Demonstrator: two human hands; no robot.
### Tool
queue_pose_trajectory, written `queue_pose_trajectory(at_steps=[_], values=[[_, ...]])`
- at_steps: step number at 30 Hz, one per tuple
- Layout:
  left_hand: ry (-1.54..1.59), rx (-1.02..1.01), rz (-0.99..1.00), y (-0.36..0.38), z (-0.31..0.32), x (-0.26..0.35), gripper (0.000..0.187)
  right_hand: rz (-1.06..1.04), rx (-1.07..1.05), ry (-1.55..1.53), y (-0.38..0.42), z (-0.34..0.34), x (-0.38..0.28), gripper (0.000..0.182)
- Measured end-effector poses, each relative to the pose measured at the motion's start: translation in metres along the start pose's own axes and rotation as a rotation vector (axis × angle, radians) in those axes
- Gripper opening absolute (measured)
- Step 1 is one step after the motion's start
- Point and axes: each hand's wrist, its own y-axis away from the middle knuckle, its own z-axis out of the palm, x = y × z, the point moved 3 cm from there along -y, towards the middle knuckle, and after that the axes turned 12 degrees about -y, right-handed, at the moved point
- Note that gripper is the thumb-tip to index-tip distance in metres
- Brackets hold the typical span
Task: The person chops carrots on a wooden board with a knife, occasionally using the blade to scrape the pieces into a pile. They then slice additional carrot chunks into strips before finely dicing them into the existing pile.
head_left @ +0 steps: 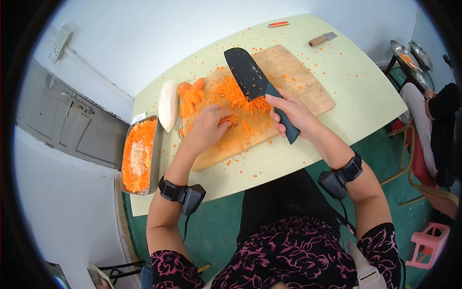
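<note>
On the wooden cutting board (293, 86), right under both hands, there's a whole mess of orange. The right hand (293, 113) has its fingers (279, 103) wrapped tight around the dark teal handle of a big black-bladed knife (248, 74), blade pointing away from the person and sitting over the pile of diced carrot (236, 94). The left hand (207, 130) is curled over a bundle of carrot sticks (230, 119), fingers pinning them down on the board just left of the knife. Past the left fingers, at the far-left end of the board, sit a few bigger carrot chunks (188, 96), and a peeled white radish (167, 104) lies on the pale green tabletop (365, 91) beside them. Further left of that hand there's a metal tray (156, 154) full of chopped carrot. Way out beyond the knife tip, a small wood-handled tool (321, 39) lies on the tabletop, with carrot bits scattered all over.
</note>
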Motion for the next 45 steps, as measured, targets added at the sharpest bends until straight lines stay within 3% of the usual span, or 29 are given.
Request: queue_pose_trajectory(at_steps=[6,21,27,30,33,36,39,45], values=[[-0.027,0.151,-0.233,-0.002,0.014,-0.001,0.016,-0.005,0.006,0.012,0.0,0.0,0.001,0.029],[-0.056,0.237,-0.091,0.004,0.019,-0.004,0.022,-0.006,-0.006,0.045,-0.001,0.0,0.001,0.027],[0.31,0.232,-0.393,0.005,0.019,-0.009,0.022,-0.012,0.001,0.055,0.0,0.001,0.0,0.028],[0.24,0.398,-0.285,0.005,0.018,-0.006,0.019,-0.01,-0.006,0.054,-0.001,0.0,0.001,0.028],[-0.159,0.513,-0.016,0.011,0.006,0.02,0.017,-0.016,-0.013,0.059,-0.001,0.0,0.001,0.028],[-0.054,0.296,-0.05,0.014,0.005,0.044,0.014,-0.018,-0.011,0.058,-0.002,-0.001,0.002,0.027],[-0.241,0.193,-0.153,0.013,0.005,0.058,0.013,-0.009,-0.002,0.055,0.0,0.001,0.0,0.027],[-0.227,0.245,-0.188,0.013,0.014,0.033,0.011,-0.014,-0.008,0.061,-0.001,0.0,0.001,0.027]])
